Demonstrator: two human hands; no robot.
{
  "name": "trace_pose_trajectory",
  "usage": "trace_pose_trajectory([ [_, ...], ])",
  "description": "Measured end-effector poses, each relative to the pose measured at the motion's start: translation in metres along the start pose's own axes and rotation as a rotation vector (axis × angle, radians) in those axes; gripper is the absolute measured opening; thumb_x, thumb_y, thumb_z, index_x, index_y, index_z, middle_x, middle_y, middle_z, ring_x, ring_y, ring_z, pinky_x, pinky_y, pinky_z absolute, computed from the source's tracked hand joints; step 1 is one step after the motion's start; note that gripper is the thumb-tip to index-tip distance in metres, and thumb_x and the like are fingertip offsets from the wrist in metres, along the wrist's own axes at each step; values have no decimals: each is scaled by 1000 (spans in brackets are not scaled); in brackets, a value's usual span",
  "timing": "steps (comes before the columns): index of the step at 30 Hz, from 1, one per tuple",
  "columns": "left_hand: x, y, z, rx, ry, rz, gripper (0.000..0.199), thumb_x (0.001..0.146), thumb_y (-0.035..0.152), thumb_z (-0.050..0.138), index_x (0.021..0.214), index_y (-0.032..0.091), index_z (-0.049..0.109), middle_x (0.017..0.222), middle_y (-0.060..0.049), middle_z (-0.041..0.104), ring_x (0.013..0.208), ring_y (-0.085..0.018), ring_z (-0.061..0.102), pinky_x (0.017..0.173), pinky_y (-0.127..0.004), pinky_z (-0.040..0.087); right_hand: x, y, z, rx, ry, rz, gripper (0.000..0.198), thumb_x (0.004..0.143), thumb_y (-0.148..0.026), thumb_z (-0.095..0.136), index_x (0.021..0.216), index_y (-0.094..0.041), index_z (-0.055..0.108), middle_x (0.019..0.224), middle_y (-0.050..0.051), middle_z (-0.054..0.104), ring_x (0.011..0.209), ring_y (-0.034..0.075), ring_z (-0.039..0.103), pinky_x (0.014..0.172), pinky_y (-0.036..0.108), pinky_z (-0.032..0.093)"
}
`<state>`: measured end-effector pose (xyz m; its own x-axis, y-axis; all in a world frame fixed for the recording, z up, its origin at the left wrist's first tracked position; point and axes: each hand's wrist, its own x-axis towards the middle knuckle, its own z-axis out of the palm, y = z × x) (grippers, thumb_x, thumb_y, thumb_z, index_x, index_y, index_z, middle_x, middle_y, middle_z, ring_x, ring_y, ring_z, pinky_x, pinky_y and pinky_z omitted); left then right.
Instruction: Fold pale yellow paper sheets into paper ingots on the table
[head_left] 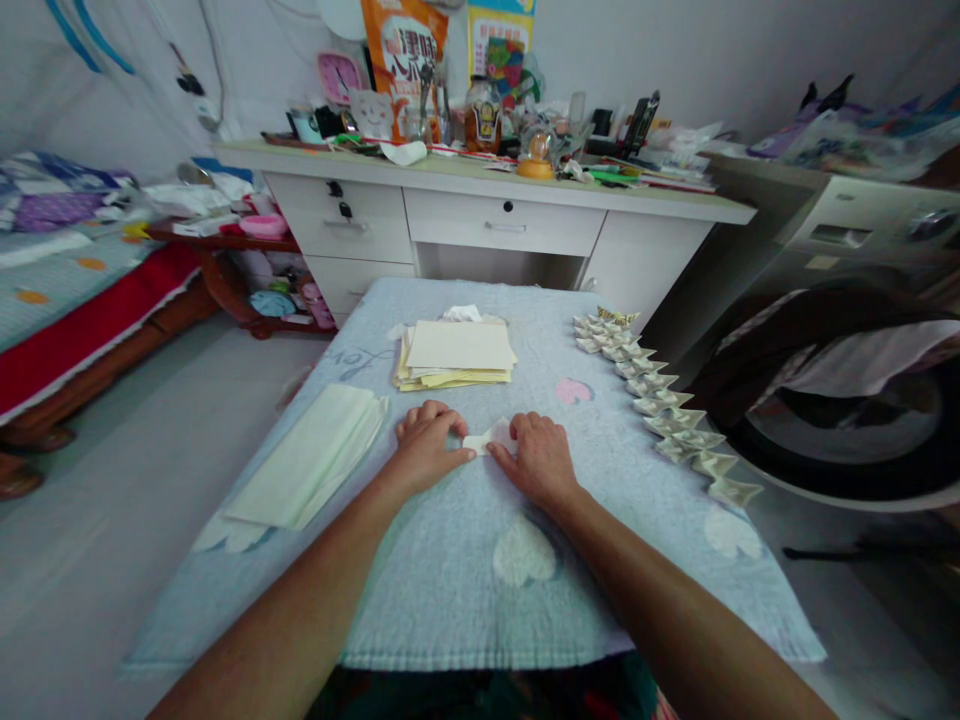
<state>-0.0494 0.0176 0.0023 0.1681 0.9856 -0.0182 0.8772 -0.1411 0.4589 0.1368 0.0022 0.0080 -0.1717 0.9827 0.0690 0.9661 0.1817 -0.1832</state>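
Note:
A small folded piece of white paper (487,437) lies between my hands at the middle of the cloth-covered table. My left hand (433,440) pinches its left end between thumb and fingers. On its right end, my right hand (536,455) grips with the thumb in front and the fingers curled behind. Just beyond my hands sits a stack of cream and yellow paper sheets (459,348). To the left of my left hand lies a pile of long, pale folded papers (311,460). Folded paper boats (660,400) form a slanting row along the table's right side.
A pale blue patterned cloth (480,600) covers the table. Behind it stands a white desk (510,215) crowded with a honey-coloured jar (482,115), a pink clock (337,77) and other items. A washing machine (855,230) is at right, a bed (82,290) at left.

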Motion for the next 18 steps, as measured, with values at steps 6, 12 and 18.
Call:
trace_pose_trajectory([
  [6,1,0,1,-17,1,11,24,66,44,71,82,27,65,107,0,55,107,-26,44,87,-38,32,0,2,0,18,9,-4,33,89,-51,48,93,-19,55,94,8,60,88,23,52,76,33,32],
  [12,2,-1,3,-21,14,41,15,72,40,65,77,26,67,106,0,58,106,-25,44,84,-38,32,-3,4,0,27,17,-31,29,89,-47,49,93,-19,56,93,8,60,90,24,52,76,33,31],
  [18,2,0,4,-18,33,36,15,75,38,62,76,24,67,105,0,59,105,-25,44,84,-39,32,-4,3,-1,3,17,-29,30,88,-48,50,95,-19,56,94,9,59,91,24,51,77,34,32],
])
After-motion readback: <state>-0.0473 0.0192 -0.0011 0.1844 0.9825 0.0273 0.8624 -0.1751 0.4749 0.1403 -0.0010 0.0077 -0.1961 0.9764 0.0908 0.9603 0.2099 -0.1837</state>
